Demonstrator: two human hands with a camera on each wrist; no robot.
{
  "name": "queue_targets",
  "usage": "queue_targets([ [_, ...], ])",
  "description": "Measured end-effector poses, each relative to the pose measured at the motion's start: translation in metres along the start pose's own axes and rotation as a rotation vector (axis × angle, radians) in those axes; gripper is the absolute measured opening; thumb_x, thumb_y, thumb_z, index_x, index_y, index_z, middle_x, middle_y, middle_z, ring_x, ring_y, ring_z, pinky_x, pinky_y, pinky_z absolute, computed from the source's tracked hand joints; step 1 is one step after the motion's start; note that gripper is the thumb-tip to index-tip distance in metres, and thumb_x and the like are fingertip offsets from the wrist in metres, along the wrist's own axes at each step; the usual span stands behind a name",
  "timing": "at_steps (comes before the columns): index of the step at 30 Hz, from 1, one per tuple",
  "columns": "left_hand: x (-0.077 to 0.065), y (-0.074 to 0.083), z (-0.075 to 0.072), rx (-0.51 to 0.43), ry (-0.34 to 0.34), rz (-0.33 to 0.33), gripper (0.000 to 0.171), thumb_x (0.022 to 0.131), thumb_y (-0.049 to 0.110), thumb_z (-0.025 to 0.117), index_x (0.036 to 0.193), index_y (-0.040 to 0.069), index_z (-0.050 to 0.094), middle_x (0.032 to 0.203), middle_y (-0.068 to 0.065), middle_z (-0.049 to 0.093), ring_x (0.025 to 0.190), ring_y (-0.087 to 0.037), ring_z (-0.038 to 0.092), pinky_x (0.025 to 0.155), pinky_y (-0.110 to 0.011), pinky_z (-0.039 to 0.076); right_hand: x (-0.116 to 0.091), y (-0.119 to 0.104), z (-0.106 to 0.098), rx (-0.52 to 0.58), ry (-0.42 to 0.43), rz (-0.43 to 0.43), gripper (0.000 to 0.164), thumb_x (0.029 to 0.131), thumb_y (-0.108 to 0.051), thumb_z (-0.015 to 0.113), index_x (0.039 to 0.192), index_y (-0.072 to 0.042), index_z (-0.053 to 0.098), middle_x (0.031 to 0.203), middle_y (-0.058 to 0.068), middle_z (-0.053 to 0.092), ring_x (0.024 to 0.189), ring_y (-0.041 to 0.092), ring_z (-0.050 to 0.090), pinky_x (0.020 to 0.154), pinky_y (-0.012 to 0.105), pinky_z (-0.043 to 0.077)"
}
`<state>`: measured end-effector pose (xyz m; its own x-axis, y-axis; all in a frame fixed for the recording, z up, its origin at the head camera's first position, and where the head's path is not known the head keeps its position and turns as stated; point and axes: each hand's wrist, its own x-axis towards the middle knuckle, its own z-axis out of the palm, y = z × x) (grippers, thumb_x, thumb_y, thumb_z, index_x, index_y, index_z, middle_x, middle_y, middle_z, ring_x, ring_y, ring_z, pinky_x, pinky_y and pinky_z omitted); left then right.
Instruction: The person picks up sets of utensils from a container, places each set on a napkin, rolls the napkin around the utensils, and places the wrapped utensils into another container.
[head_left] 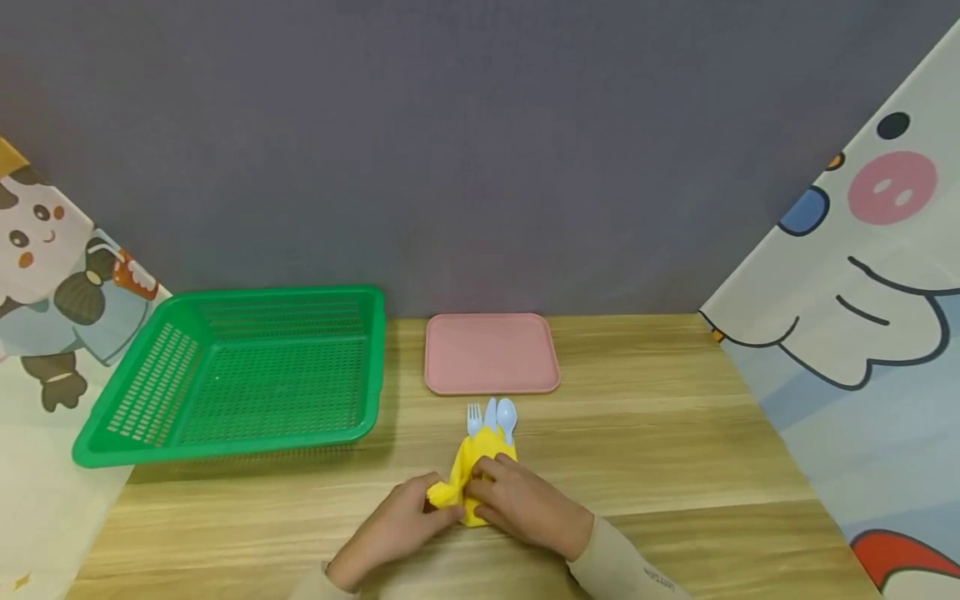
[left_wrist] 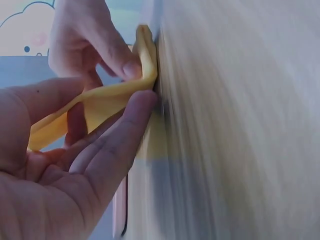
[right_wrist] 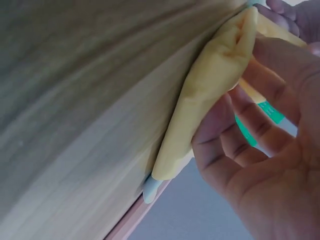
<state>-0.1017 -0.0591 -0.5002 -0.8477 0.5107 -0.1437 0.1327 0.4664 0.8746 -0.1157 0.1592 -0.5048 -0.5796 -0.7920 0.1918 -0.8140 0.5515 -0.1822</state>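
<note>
The left hand [head_left: 401,521] pinched a loose flap of the yellow cloth napkin [head_left: 474,454] between thumb and fingers. The right hand [head_left: 528,508] held the same napkin from the other side, its fingers curled in against the cloth. The two hands were close together, with the napkin lying between and just ahead of them on the wood-grain table [head_left: 637,450].

From the napkin's far end, pointing away from the hands, stuck out three light blue pieces of cutlery: a fork [head_left: 474,418] on the left-hand side, a knife [head_left: 491,414] in the middle and a spoon [head_left: 507,415] nearest the right-hand side. Their lower parts were covered by the cloth.

Straight beyond the hands, past the cutlery tips, lay a pink rectangular tray [head_left: 491,354]. A green perforated plastic basket [head_left: 375,358] stood ahead of the left hand and off to its left. A dark grey backdrop [head_left: 480,167] rose behind the tray, and a pig-snouted cartoon print [head_left: 892,187] covered the panel well off to the right hand's side.
</note>
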Motion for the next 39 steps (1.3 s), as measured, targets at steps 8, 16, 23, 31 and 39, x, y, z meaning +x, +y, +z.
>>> queue_targets([
  [8, -0.002, 0.005, 0.009, -0.041, 0.042, 0.035, 0.022, 0.087, 0.037, 0.062, 0.087, 0.016, 0.054, 0.066, 0.008, 0.052, 0.054, -0.004, 0.047, 0.046, -0.021, 0.041, 0.000, 0.000, 0.000, 0.013, -0.008, 0.039, 0.019, 0.087, -0.030, 0.063, 0.098, -0.014, 0.058, 0.096, -0.007, 0.051, 0.082, 0.008, 0.045, 0.075, 0.020, 0.042],
  [16, 0.001, 0.011, 0.022, -0.007, 0.093, 0.104, 0.023, 0.087, 0.037, 0.062, 0.089, 0.017, 0.053, 0.067, 0.011, 0.055, 0.056, -0.001, 0.049, 0.048, -0.020, 0.043, -0.004, 0.005, 0.001, 0.078, -0.003, 0.088, 0.030, 0.091, -0.042, 0.053, 0.100, -0.014, 0.059, 0.097, -0.008, 0.050, 0.085, 0.007, 0.046, 0.077, 0.020, 0.042],
  [23, 0.004, 0.018, 0.032, 0.156, 0.185, 0.199, 0.019, 0.087, 0.029, 0.064, 0.097, 0.016, 0.056, 0.078, 0.013, 0.057, 0.067, 0.000, 0.052, 0.056, -0.018, 0.045, -0.009, 0.011, -0.001, 0.213, 0.001, 0.089, 0.019, 0.090, -0.033, 0.059, 0.101, -0.017, 0.059, 0.101, -0.009, 0.050, 0.090, 0.005, 0.046, 0.081, 0.020, 0.042],
  [31, 0.008, 0.022, 0.042, 0.310, 0.251, 0.282, 0.014, 0.086, 0.024, 0.065, 0.085, 0.018, 0.053, 0.075, 0.013, 0.047, 0.063, -0.001, 0.045, 0.053, -0.016, 0.039, -0.009, 0.014, -0.004, 0.321, -0.011, 0.153, 0.015, 0.087, -0.019, 0.063, 0.100, -0.016, 0.057, 0.097, -0.009, 0.048, 0.083, 0.004, 0.047, 0.074, 0.016, 0.043],
  [39, 0.010, 0.024, 0.049, 0.414, 0.282, 0.368, 0.015, 0.083, 0.021, 0.067, 0.086, 0.013, 0.055, 0.079, 0.008, 0.046, 0.062, -0.002, 0.042, 0.051, -0.015, 0.038, -0.008, 0.017, -0.003, 0.317, -0.023, 0.194, 0.022, 0.083, -0.020, 0.068, 0.096, -0.015, 0.052, 0.089, -0.006, 0.044, 0.074, 0.004, 0.042, 0.063, 0.014, 0.040],
])
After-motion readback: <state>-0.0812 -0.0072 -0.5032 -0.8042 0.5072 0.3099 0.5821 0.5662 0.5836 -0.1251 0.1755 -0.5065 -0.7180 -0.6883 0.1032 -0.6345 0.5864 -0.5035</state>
